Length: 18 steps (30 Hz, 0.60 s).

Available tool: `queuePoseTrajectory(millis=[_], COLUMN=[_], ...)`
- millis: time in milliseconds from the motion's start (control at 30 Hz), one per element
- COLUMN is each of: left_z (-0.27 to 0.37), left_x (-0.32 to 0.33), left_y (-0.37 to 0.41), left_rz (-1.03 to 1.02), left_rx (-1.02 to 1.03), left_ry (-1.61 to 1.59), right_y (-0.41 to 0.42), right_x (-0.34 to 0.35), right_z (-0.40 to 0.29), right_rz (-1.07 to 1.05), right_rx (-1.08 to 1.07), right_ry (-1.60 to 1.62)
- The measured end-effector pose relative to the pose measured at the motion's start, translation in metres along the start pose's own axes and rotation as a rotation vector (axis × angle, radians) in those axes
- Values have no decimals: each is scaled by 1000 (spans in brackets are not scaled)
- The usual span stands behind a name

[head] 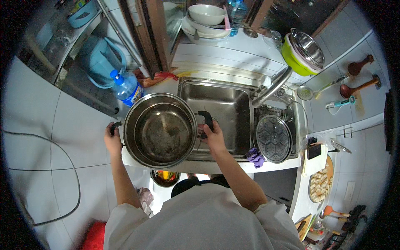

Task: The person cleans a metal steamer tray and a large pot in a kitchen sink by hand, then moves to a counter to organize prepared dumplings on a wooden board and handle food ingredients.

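A wide stainless steel pot [165, 132] is before me at the left of the sink, its inside facing up. My left hand [113, 139] grips its black left handle [115, 125]. My right hand [213, 136] is closed around the black right handle [207, 117], above the left part of the steel sink basin [225, 103]. Whether the pot rests on the counter or is held above it, I cannot tell. A round perforated steamer tray [274, 139] leans at the sink's right side, with a purple cloth [256, 157] beside it.
The faucet [272, 87] arches at the sink's back right. A blue-capped plastic bottle [128, 89] stands behind the pot. Stacked bowls [206, 15] and green and steel basins [301, 54] are on the back ledge. Dumplings [320, 186] lie on a board at the right.
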<state>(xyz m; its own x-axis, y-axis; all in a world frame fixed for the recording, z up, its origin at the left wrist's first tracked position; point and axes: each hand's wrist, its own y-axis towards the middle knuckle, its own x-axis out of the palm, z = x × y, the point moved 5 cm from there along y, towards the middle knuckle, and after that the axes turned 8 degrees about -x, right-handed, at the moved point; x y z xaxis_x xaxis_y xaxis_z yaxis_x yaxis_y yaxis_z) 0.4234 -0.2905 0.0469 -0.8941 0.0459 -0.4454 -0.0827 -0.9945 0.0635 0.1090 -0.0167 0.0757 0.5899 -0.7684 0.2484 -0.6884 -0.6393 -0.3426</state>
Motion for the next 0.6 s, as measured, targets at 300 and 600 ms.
queuePoseTrajectory(millis=[300, 600], left_z=[114, 206], left_x=[114, 184], left_y=[-67, -123], left_rz=[-734, -834], left_rx=[-722, -837], left_ry=[-710, -1010], right_y=[14, 83], right_x=[-138, -257], right_z=[-10, -32], right_rz=[258, 335], right_rx=[81, 27], right_ry=[60, 173])
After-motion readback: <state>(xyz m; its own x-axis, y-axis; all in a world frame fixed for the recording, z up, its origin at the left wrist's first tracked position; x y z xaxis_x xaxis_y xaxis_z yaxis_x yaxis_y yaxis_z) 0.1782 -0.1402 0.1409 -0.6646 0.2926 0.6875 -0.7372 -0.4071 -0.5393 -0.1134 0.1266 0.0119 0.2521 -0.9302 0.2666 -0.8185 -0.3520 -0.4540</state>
